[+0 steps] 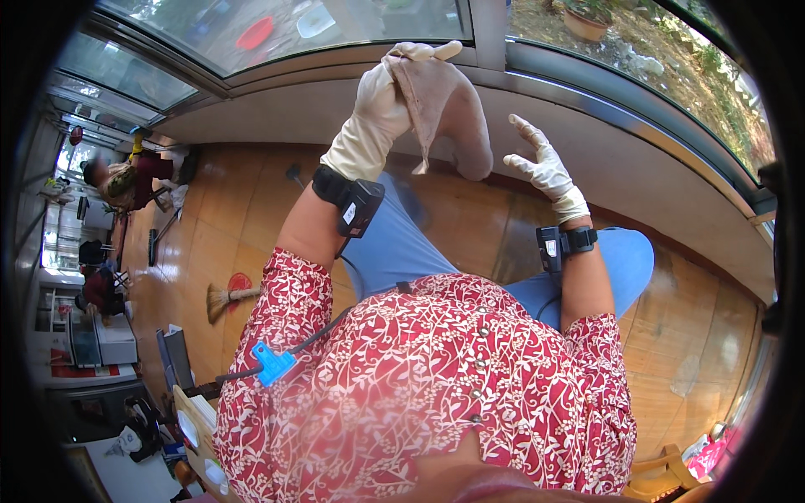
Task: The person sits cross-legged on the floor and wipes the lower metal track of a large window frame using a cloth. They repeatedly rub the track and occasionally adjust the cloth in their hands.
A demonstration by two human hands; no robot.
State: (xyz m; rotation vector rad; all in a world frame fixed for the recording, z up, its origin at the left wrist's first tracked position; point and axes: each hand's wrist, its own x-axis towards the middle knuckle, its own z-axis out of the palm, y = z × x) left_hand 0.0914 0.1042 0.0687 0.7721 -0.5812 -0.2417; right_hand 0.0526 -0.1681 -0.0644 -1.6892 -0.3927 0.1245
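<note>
My left hand (383, 100), in a cream rubber glove, is raised near the window frame (352, 60) and grips a damp-looking, greyish-pink cloth (443, 100). The cloth hangs down from the fingers, with one pointed corner and a rounded fold. To its right my right hand (541, 163), gloved the same way, is held up with its fingers apart and touches nothing. Each wrist bears a strapped black device. Window glass (289, 31) lies just beyond the left hand.
A low wall (604, 138) runs under the windows. A straw hand broom (220, 300) lies on the wooden floor (251, 232) at left. Farther left a person (126, 179) with yellow gloves sits by the windows, and another person (100, 292) is near a white counter. A wooden chair (660, 475) stands lower right.
</note>
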